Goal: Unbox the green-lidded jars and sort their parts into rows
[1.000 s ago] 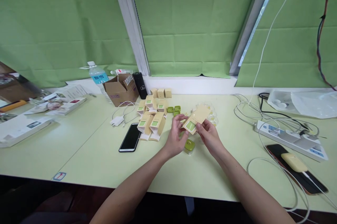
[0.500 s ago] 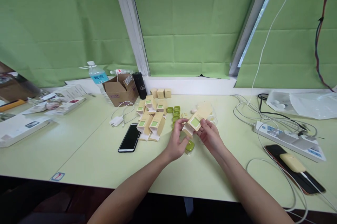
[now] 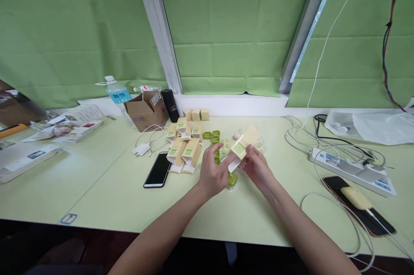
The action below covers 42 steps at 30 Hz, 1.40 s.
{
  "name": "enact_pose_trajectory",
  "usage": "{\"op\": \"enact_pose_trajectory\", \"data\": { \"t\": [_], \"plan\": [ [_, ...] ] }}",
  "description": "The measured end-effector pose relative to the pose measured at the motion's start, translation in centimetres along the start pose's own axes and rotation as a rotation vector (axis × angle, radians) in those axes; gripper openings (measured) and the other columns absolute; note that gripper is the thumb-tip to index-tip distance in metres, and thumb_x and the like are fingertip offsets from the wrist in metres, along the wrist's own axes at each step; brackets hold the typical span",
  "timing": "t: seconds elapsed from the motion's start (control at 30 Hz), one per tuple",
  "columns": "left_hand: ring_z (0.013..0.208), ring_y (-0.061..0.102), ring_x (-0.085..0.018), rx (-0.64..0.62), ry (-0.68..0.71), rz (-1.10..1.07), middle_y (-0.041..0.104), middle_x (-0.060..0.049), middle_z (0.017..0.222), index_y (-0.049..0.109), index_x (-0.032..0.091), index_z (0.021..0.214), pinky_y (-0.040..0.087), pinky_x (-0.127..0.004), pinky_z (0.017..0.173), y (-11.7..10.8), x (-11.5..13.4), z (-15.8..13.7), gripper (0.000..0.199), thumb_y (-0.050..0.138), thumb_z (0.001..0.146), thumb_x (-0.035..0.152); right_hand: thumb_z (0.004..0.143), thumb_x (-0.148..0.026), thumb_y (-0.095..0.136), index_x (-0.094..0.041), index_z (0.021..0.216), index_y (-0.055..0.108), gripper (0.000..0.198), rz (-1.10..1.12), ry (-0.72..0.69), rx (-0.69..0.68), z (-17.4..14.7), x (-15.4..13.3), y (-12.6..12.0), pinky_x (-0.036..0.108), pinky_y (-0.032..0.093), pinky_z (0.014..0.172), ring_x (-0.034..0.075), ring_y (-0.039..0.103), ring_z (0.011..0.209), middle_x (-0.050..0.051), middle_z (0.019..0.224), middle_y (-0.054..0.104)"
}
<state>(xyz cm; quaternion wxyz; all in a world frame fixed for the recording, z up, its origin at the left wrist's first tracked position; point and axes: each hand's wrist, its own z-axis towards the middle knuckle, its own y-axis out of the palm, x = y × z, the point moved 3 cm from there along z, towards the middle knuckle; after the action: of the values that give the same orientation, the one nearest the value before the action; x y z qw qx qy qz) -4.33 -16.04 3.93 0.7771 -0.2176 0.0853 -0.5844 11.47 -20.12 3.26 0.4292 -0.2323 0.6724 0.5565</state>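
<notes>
Fronting green blinds (image 3: 233, 29), a pale table (image 3: 110, 197) bears five clustered cartons (image 3: 190, 151), right hand (image 3: 258, 166) pinching another carton (image 3: 248, 138), left hand (image 3: 211, 172) spread.

Five tan cartons with green panels (image 3: 190, 153) showed left of centre, and a sixth carton (image 3: 248, 138) at centre. Three small plain boxes (image 3: 196, 115) appeared above the five. Two phones (image 3: 157, 170) lay left of centre and at lower right, one power strip (image 3: 347, 173) at right.
</notes>
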Motion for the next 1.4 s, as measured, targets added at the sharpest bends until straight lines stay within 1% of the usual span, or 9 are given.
{"op": "enact_pose_trajectory", "data": {
  "t": [0.23, 0.37, 0.57, 0.8, 0.97, 1.07, 1.17, 1.27, 1.4],
  "plan": [
    [0.119, 0.053, -0.033, 0.008, -0.031, 0.092, 0.051, -0.016, 0.130, 0.069, 0.022, 0.109, 0.048, -0.050, 0.097, -0.1, -0.2, 0.0, 0.025, 0.062, 0.085, 0.016, 0.075, -0.069, 0.077, -0.022, 0.103, 0.072, 0.055, -0.055, 0.036, -0.056, -0.2, 0.3, 0.2, 0.028, 0.044, 0.053, 0.017, 0.061, 0.068, 0.006, 0.090, 0.075],
    [0.115, 0.053, -0.032, -0.015, -0.107, 0.061, 0.054, -0.014, 0.122, 0.069, 0.023, 0.102, 0.047, -0.050, 0.096, 0.1, -0.7, -0.1, 0.017, 0.062, 0.087, 0.021, 0.074, -0.072, 0.076, -0.023, 0.107, 0.070, 0.059, -0.104, 0.060, -0.079, -0.3, 0.7, 0.5, 0.029, 0.046, 0.056, 0.021, 0.065, 0.073, 0.008, 0.100, 0.076],
    [0.114, 0.054, -0.028, 0.028, -0.147, -0.051, 0.053, -0.012, 0.119, 0.072, 0.023, 0.099, 0.048, -0.046, 0.094, 0.1, -0.9, -0.1, 0.031, 0.052, 0.085, 0.005, 0.076, -0.069, 0.077, -0.024, 0.103, 0.071, 0.053, -0.113, 0.038, -0.106, -0.5, 0.5, 0.8, 0.027, 0.041, 0.051, 0.016, 0.055, 0.063, 0.004, 0.085, 0.073],
    [0.115, 0.053, -0.031, 0.001, -0.260, -0.011, 0.056, -0.013, 0.119, 0.073, 0.021, 0.094, 0.048, -0.050, 0.097, 0.0, -0.9, 0.1, 0.016, 0.061, 0.086, 0.015, 0.074, -0.066, 0.080, -0.022, 0.103, 0.071, 0.053, -0.085, 0.014, -0.109, -0.2, 0.6, 0.5, 0.027, 0.040, 0.052, 0.015, 0.054, 0.063, 0.003, 0.084, 0.071],
    [0.127, 0.051, -0.029, -0.080, -0.441, -0.297, 0.056, -0.012, 0.129, 0.076, 0.023, 0.101, 0.049, -0.050, 0.102, 1.2, -1.5, -0.6, 0.024, 0.055, 0.092, 0.014, 0.075, -0.067, 0.078, -0.022, 0.103, 0.072, 0.053, -0.138, -0.003, -0.104, -0.2, 0.7, 0.4, 0.029, 0.042, 0.054, 0.016, 0.057, 0.066, 0.004, 0.086, 0.073],
    [0.126, 0.054, -0.028, -0.078, -0.577, -0.497, 0.054, -0.012, 0.132, 0.076, 0.022, 0.094, 0.054, -0.046, 0.098, 1.9, -1.9, -1.1, 0.021, 0.055, 0.093, 0.015, 0.075, -0.068, 0.078, -0.022, 0.103, 0.072, 0.054, -0.139, -0.026, -0.083, -0.2, 0.6, 0.3, 0.029, 0.041, 0.053, 0.015, 0.056, 0.065, 0.005, 0.089, 0.074],
    [0.122, 0.059, -0.025, -0.072, -0.634, -0.627, 0.055, -0.012, 0.130, 0.076, 0.021, 0.086, 0.057, -0.042, 0.094, 2.2, -2.0, -1.3, 0.021, 0.056, 0.092, 0.015, 0.075, -0.071, 0.077, -0.022, 0.103, 0.072, 0.057, -0.143, -0.034, -0.060, 0.0, 0.7, 0.1, 0.029, 0.041, 0.051, 0.015, 0.055, 0.063, 0.006, 0.089, 0.074],
    [0.123, 0.059, -0.025, -0.068, -0.630, -0.634, 0.058, -0.011, 0.128, 0.077, 0.022, 0.086, 0.056, -0.043, 0.097, 2.0, -1.9, -1.2, 0.021, 0.057, 0.092, 0.017, 0.075, -0.072, 0.075, -0.021, 0.100, 0.071, 0.056, -0.176, -0.034, -0.033, 0.1, 0.7, -0.2, 0.029, 0.041, 0.051, 0.016, 0.056, 0.061, 0.005, 0.083, 0.073],
    [0.121, 0.060, -0.027, -0.049, -0.619, -0.519, 0.065, -0.010, 0.118, 0.078, 0.024, 0.101, 0.052, -0.049, 0.104, 1.8, -1.9, -1.1, 0.020, 0.060, 0.093, 0.021, 0.074, -0.068, 0.079, -0.021, 0.098, 0.071, 0.053, -0.214, -0.044, 0.043, 0.1, 0.8, -0.7, 0.030, 0.044, 0.051, 0.017, 0.060, 0.061, 0.005, 0.082, 0.074]
  ]
}}
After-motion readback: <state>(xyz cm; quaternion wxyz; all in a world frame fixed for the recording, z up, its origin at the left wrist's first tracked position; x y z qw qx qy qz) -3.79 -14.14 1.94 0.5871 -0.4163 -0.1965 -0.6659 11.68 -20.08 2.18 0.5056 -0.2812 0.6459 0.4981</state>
